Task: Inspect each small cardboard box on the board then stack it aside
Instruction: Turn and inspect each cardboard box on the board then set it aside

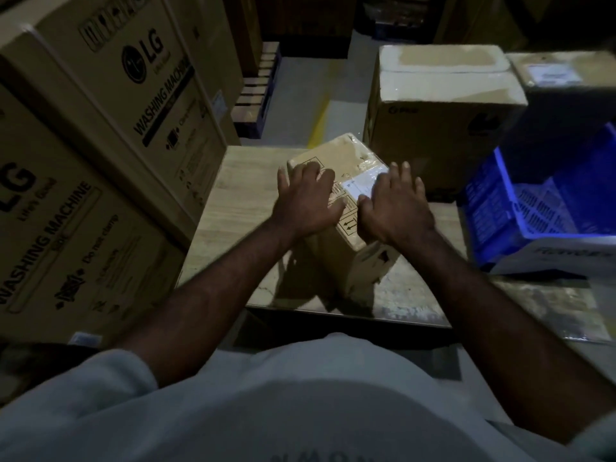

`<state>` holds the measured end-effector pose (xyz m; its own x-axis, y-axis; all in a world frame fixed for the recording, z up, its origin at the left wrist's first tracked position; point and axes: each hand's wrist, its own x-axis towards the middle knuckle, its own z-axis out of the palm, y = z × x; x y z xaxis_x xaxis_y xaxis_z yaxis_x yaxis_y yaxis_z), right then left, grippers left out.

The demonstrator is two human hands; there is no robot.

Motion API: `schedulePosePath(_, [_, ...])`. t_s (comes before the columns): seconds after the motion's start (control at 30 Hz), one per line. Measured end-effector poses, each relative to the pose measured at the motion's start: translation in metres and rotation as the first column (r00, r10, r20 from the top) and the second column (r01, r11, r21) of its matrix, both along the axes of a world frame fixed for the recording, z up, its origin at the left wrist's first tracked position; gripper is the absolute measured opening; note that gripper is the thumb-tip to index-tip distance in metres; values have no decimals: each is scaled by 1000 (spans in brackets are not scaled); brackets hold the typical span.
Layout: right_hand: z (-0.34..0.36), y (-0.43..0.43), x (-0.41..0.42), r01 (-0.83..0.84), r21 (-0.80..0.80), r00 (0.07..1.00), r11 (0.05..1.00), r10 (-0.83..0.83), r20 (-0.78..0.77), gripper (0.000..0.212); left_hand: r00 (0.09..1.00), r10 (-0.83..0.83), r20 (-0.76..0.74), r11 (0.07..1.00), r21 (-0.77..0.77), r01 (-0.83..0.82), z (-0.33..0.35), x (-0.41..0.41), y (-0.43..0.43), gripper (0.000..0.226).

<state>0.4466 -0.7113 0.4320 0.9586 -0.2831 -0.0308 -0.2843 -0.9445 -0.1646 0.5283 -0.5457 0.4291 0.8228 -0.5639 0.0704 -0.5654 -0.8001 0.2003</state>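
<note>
A small brown cardboard box (350, 155) with a white label and printed handling marks sits tilted on the pale wooden board (233, 201). My left hand (306, 201) lies flat on its top left part, fingers spread and straight. Beside it, my right hand (393, 205) rests on the top right part, partly covering the label, fingers extended. Both palms press on the box's upper face. Its near lower corner looks torn.
Large washing machine cartons (100, 135) stand stacked at the left. A bigger taped carton (443, 111) sits behind the board at the right. A blue plastic crate (533, 201) is at the right, with a white box (560, 255) in front of it.
</note>
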Motion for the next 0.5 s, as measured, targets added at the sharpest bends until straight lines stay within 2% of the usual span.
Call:
schedulePosePath(0.17, [5, -2, 36, -135, 10, 991, 991, 135, 9, 69, 995, 74, -66, 997, 0, -75, 12, 38, -2, 81])
schedulePosePath(0.3, [-1, 2, 52, -166, 22, 986, 986, 167, -25, 67, 965, 175, -198, 984, 6, -177, -1, 54, 5, 89])
schedulePosePath(0.4, [-8, 3, 48, -154, 14, 988, 988, 154, 5, 67, 927, 173, -332, 967, -119, -223, -15, 48, 12, 94])
schedulePosePath(0.5, [-10, 4, 47, -139, 24, 990, 990, 138, 24, 66, 921, 135, -365, 949, -218, -226, -18, 46, 16, 92])
